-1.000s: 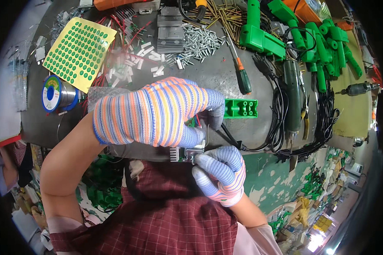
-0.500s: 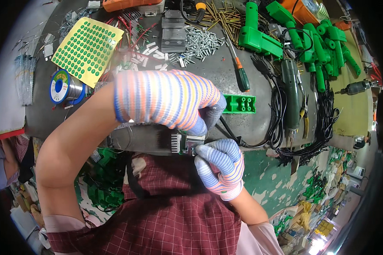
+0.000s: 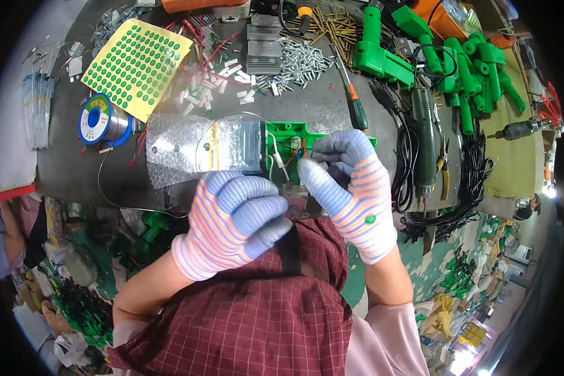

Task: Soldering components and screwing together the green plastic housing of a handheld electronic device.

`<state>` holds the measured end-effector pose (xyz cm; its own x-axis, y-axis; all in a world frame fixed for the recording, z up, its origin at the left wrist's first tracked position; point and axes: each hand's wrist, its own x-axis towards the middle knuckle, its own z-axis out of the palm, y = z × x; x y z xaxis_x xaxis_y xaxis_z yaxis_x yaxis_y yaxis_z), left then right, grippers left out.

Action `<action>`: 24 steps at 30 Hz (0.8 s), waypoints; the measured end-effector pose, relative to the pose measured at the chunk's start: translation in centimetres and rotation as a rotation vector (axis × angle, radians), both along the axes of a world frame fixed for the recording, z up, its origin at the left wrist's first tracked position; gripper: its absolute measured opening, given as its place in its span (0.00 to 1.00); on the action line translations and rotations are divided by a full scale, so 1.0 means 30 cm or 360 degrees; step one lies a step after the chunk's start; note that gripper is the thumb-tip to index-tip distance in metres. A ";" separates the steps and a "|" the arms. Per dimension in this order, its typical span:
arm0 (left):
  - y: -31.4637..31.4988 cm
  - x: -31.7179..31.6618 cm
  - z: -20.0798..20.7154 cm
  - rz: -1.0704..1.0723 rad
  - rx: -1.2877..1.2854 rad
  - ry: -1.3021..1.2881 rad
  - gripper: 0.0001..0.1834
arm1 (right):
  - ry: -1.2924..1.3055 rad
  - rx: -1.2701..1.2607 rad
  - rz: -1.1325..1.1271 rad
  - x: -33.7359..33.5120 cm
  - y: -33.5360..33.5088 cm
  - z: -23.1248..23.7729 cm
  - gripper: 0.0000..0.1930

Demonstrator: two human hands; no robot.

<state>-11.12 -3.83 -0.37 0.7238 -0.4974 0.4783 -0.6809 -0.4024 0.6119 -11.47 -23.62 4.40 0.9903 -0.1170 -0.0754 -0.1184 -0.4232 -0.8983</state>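
An open green plastic housing [image 3: 285,130] lies on the bench before me, with white, red and blue wires [image 3: 302,149] inside. My right hand [image 3: 357,188], in a striped knitted glove, reaches over its right end. Thumb and forefinger are apart there, close to the wires, and no grip on them shows. Nearer to me, my left hand [image 3: 232,219], gloved alike, hovers at the bench edge with loosely curled fingers; nothing shows in it. Left of the housing is a grey bundle [image 3: 241,147] with a yellow band, beside clear bubble wrap [image 3: 175,150].
A solder spool [image 3: 103,122] and a yellow sheet of green stickers [image 3: 135,69] lie left. Screws [image 3: 304,62], heat sinks [image 3: 263,47] and a screwdriver [image 3: 356,106] lie behind. Rightward are green housings [image 3: 470,69], black cables [image 3: 407,156] and a dark green power tool [image 3: 426,138].
Both hands have parted from the finned metal piece at the bench edge. My left hand has drawn back toward me; my right has moved up to the housing, whose wired interior now shows.
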 end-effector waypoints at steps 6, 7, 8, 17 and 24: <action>-0.035 -0.036 -0.126 0.0087 -0.0147 -0.0261 0.20 | 0.0321 0.0633 -0.0086 -0.017 0.013 -0.033 0.10; -0.036 -0.034 -0.133 0.0084 -0.0156 -0.0284 0.21 | 0.0266 0.0529 -0.0073 -0.026 0.014 -0.046 0.10; -0.036 -0.033 -0.139 0.0082 -0.0164 -0.0308 0.21 | 0.0271 0.0523 -0.0070 -0.037 0.013 -0.058 0.10; -0.037 -0.034 -0.164 0.0142 -0.0244 -0.0333 0.21 | -0.0327 -0.0469 0.0160 0.022 -0.020 0.022 0.09; -0.042 -0.039 -0.167 0.0185 -0.0230 -0.0339 0.20 | -0.0277 -0.1065 0.0721 0.146 0.071 0.066 0.11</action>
<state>-12.30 -5.08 -5.37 0.6476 -0.3325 0.6856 -0.7546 -0.4042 0.5169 -7.08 -21.49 6.39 0.9434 0.3305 0.0272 0.3096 -0.8485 -0.4291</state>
